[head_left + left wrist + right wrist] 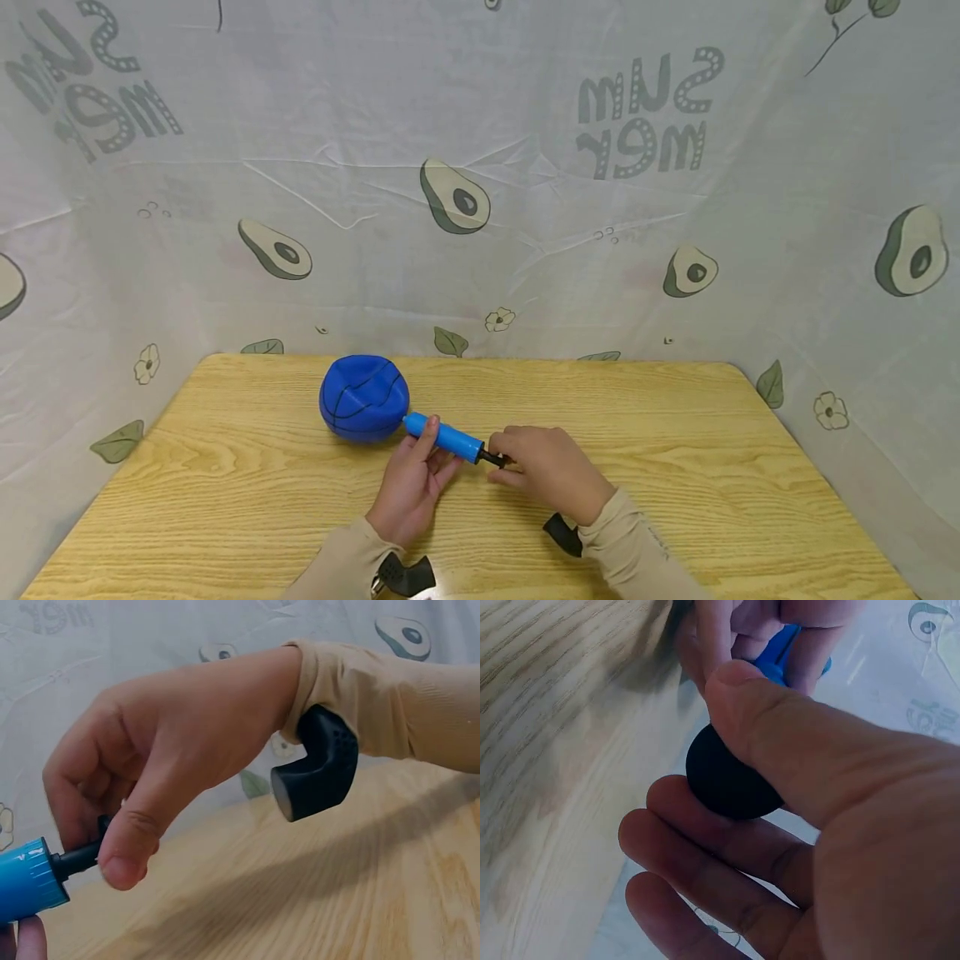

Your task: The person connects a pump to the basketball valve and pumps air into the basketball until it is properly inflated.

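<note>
A blue ball with black lines sits at the left of the table, its upper side dented. The tip of a blue hand pump meets the ball's right side; whether a needle is inside it I cannot tell. My left hand grips the pump's barrel, thumb over the top and fingers beneath. My right hand pinches the black handle between thumb and fingers, the other fingers spread below in the right wrist view. A short length of black rod shows between barrel and handle.
The wooden table has its far edge against a pale curtain printed with avocados and leaves. The curtain also hangs along both sides. Black wrist devices are strapped at both cuffs.
</note>
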`<action>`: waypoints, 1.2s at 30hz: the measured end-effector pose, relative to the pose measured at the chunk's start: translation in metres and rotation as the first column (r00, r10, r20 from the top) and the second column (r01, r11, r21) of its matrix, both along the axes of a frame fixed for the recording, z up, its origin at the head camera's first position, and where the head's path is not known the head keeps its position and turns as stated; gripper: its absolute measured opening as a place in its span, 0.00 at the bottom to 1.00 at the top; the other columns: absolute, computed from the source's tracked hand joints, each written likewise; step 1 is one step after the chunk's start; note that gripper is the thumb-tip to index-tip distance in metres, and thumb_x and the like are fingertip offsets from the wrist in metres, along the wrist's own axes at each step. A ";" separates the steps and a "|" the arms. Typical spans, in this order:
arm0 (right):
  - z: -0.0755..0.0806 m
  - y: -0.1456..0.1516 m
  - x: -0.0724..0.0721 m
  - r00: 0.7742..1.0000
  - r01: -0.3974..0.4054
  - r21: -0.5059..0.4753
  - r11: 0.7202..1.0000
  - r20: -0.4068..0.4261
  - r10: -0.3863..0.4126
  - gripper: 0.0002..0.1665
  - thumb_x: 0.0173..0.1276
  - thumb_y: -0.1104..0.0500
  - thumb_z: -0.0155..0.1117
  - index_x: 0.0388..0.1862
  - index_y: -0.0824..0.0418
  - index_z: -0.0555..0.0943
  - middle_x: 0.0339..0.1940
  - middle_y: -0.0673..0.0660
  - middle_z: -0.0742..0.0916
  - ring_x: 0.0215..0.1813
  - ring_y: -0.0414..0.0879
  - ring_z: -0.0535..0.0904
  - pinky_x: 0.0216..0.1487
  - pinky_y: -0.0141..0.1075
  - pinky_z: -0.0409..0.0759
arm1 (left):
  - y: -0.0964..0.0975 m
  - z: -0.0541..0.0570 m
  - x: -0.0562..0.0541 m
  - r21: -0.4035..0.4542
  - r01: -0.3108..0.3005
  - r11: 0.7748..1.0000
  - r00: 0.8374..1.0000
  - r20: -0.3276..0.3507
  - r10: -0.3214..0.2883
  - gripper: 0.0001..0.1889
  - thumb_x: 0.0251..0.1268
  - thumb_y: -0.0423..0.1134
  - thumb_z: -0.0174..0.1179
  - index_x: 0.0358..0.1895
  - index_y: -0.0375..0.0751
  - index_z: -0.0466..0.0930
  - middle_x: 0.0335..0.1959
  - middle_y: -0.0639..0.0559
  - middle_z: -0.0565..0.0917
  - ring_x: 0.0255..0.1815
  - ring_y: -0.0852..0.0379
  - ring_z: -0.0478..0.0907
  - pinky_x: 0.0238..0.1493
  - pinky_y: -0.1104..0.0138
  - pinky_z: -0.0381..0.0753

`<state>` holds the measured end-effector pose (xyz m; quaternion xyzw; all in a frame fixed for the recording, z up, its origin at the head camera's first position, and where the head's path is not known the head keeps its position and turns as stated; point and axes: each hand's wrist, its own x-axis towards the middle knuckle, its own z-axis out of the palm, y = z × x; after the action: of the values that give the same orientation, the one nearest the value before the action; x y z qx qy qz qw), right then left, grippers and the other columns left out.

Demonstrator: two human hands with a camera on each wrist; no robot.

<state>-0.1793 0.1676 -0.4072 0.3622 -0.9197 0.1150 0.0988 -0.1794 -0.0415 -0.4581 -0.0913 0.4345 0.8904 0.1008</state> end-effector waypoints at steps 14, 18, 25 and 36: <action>0.004 0.001 0.000 0.999 0.027 -0.040 0.999 0.047 -0.025 0.13 0.67 0.48 0.76 0.34 0.49 0.79 0.28 0.41 0.80 0.26 0.30 0.70 0.24 0.26 0.71 | -0.008 0.006 -0.001 -0.005 0.032 0.999 0.997 -0.067 -0.033 0.32 0.84 0.52 0.49 0.77 0.38 0.51 0.53 0.50 0.70 0.54 0.58 0.76 0.60 0.62 0.85; 0.006 0.002 0.000 0.997 0.058 -0.026 0.998 0.042 -0.057 0.12 0.69 0.49 0.75 0.35 0.50 0.80 0.30 0.42 0.82 0.27 0.31 0.73 0.25 0.27 0.73 | -0.014 0.008 -0.005 -0.011 -0.004 1.000 0.995 -0.095 0.003 0.32 0.84 0.52 0.49 0.76 0.37 0.53 0.52 0.51 0.71 0.53 0.60 0.77 0.60 0.63 0.85; 0.010 0.009 0.001 0.992 0.118 -0.023 0.993 0.041 -0.117 0.10 0.71 0.52 0.73 0.37 0.49 0.79 0.32 0.43 0.83 0.30 0.34 0.76 0.27 0.30 0.76 | -0.028 0.010 -0.014 0.019 -0.066 0.998 0.990 -0.125 0.068 0.21 0.84 0.51 0.47 0.66 0.43 0.59 0.49 0.54 0.72 0.53 0.61 0.78 0.61 0.63 0.84; 0.013 0.016 -0.002 0.987 0.162 -0.006 0.987 -0.001 -0.162 0.08 0.72 0.55 0.72 0.45 0.54 0.82 0.36 0.46 0.84 0.34 0.40 0.83 0.29 0.31 0.80 | -0.044 0.012 -0.025 0.014 -0.134 0.991 0.981 -0.143 0.135 0.30 0.84 0.52 0.45 0.78 0.41 0.51 0.55 0.52 0.67 0.55 0.62 0.75 0.62 0.63 0.83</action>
<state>-0.1810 0.1833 -0.3946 0.2858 -0.9457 0.1092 0.1096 -0.2040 -0.0855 -0.4465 -0.0561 0.4315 0.9003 0.0090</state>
